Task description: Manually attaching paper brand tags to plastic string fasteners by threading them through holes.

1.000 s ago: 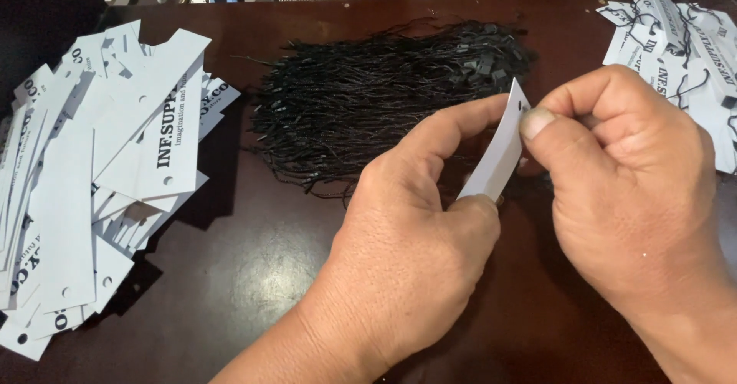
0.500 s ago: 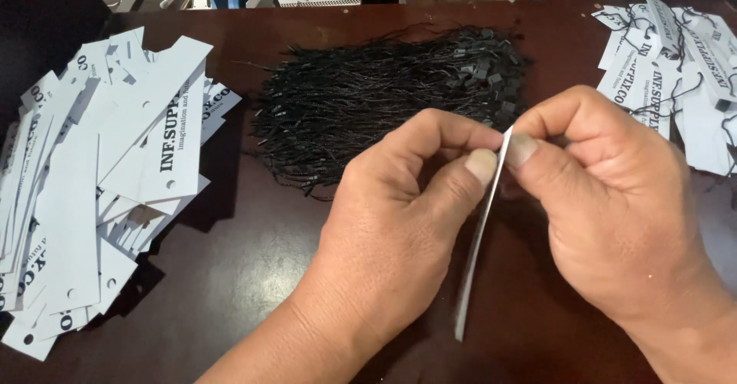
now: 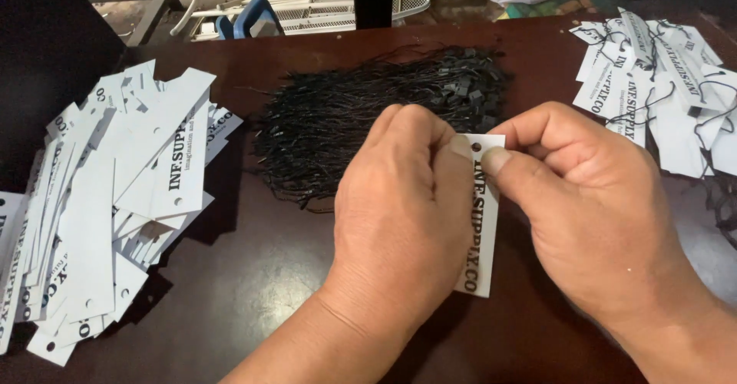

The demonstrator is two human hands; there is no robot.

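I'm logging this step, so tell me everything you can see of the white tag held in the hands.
The white tag is a narrow card strip with black print and a small punched hole near its top. It hangs upright above the dark wooden table, pinched at the top between the left hand and right hand. No string shows through the hole.

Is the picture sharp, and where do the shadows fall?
Head view: sharp on both hands, the left hand and right hand, and on the white paper tag they pinch; soft shadows lie on the dark wooden table right of the tag pile; no strong glare.
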